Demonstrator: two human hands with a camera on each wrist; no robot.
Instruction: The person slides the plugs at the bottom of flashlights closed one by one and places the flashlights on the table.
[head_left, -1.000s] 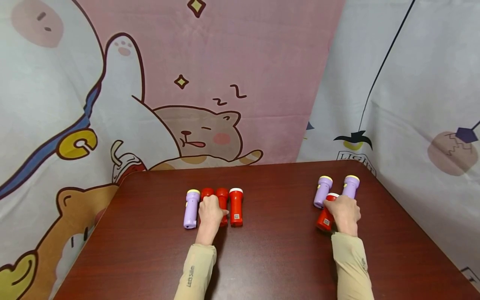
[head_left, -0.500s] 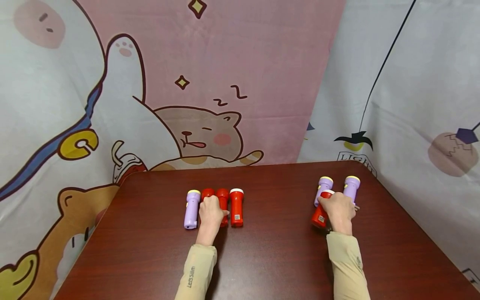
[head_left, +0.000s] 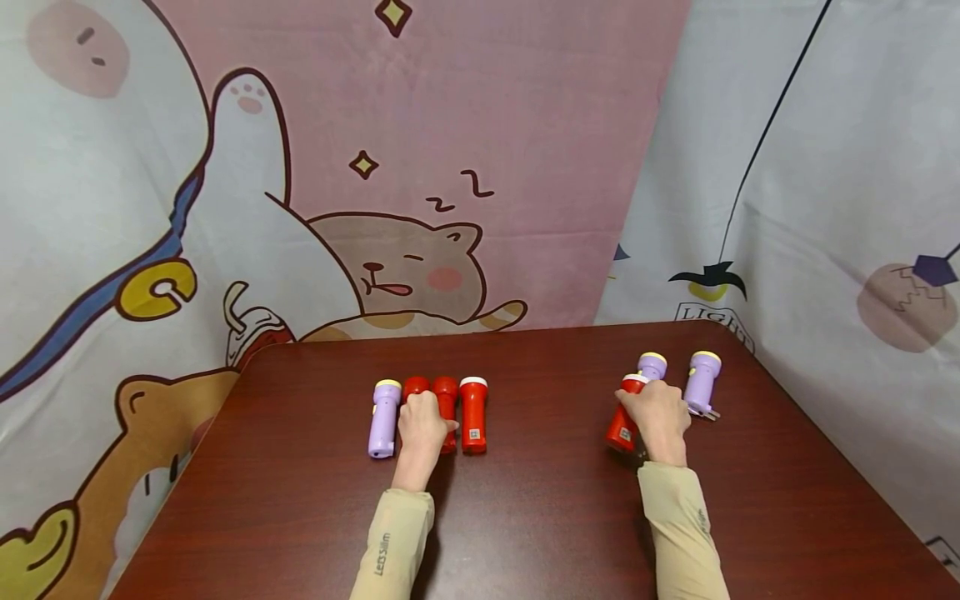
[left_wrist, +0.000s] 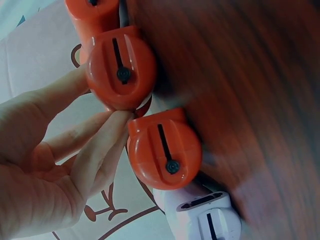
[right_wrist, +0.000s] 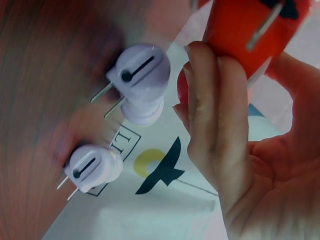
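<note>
Right hand (head_left: 654, 414) gripping red torch (head_left: 622, 421) (near table's right edge), left hand (head_left: 420, 425) curled on red torch row (head_left: 444, 398), bare tabletop (head_left: 551, 433) between.

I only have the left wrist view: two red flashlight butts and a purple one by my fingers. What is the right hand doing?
Observer: The right hand grips a loose red flashlight, well right of your row.
Operator: Anything beside it?
Observer: A near purple flashlight lies to its right with its plug prongs out. A far purple flashlight is just behind.
Operator: How long is my row?
Observer: Four. From the left, a row purple flashlight, then three red. The left hand holds the middle red flashlight.
</note>
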